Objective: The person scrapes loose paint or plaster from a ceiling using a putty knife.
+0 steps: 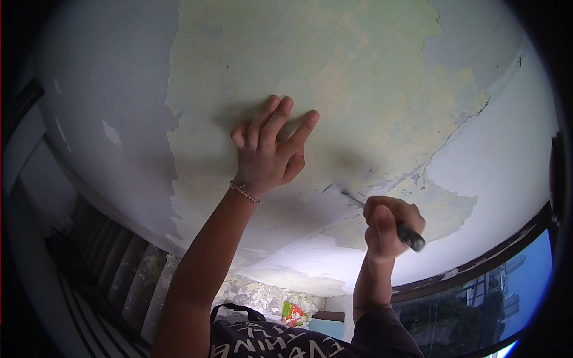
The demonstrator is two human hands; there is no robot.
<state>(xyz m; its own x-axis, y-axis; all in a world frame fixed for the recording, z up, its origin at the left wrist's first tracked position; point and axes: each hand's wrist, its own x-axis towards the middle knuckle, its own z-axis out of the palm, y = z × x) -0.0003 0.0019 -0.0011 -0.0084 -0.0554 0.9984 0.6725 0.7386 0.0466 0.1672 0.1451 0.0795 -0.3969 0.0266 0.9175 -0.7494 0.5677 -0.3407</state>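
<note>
My left hand [265,149], with a braided bracelet [243,191] at its wrist, rests on the wall [358,71]. Its fingers are stretched out and touch the pale green layer. Lower and to the right, my right hand [388,224] is closed around the dark handle [410,236] of a scraper. The thin metal blade [353,197] points up and left, its tip at the wall beside a scraped grey patch. Seen nearly edge-on, the blade does not show its full width. Around it the surface is cracked, with ragged paint edges.
White paint [489,155] borders the green layer along a jagged crack at the right. Stairs [113,262] and a dark railing [77,286] are at lower left. Flakes [262,292] cover the floor near a red and green packet [292,313]. A window [477,304] is at lower right.
</note>
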